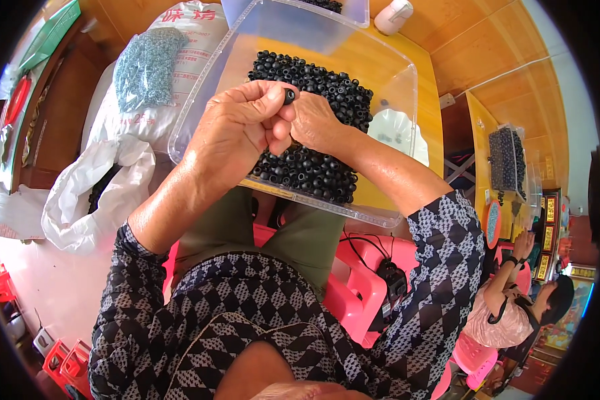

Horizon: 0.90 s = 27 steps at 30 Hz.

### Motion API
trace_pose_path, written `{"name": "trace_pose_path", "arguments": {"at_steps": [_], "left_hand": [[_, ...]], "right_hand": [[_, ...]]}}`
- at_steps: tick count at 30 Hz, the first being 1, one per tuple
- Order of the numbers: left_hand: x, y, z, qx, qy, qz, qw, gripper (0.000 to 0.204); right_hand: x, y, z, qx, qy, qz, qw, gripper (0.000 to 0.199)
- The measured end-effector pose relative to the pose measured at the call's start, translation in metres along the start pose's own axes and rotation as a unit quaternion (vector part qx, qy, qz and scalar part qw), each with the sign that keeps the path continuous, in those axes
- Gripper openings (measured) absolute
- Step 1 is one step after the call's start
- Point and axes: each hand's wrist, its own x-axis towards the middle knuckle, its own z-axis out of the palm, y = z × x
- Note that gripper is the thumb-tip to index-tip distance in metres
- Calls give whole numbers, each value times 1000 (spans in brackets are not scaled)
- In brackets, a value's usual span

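Labelling: the white sack (195,63) left of the clear bin (180,127) carries red printed characters, partly covered by one bag of pale blue pieces (147,70).

Left hand (237,127): raised over the bin. The grip is a pinch; thumb and index finger clasp one black bead (289,97), its hole facing outward. The bead sits above the bin, apart from the heap of black beads (307,177) below.

Right hand (317,123): placed just beside the left, over the heap. Its fingertips are hidden behind the left hand, so its grip cannot be told.

Edges: the bin's near rim runs in front of the person's knees. A strip of yellow tabletop (428,73) lies between the bin's right rim and the tabletop's right edge. The heap stands away from the bin's right wall, leaving a margin there.

Count: bead in the left grip, one; scalloped white dish (407,137) at the bin's right side, one; white bottle (393,16) beyond the bin, one. Heaped beads: too many to count.
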Motion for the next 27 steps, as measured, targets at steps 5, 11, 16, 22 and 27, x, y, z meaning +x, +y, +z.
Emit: {"name": "trace_pose_path", "arguments": {"at_steps": [5, 11, 16, 22, 27], "left_hand": [[0, 2, -4, -28, -7, 20, 999, 20], [4, 2, -11, -37, -13, 29, 999, 20], [5, 1, -7, -37, -18, 26, 999, 19], [1, 2, -5, -23, 11, 23, 999, 21], [-2, 4, -6, -41, -3, 16, 999, 19]], "right_hand": [[8, -8, 14, 42, -60, 24, 997, 9], [13, -1, 38, 137, -35, -9, 990, 8], [11, 14, 57, 247, 9, -47, 968, 12], [4, -11, -3, 133, -49, 92, 986, 10], [-10, -57, -87, 370, -46, 244, 895, 10]]}}
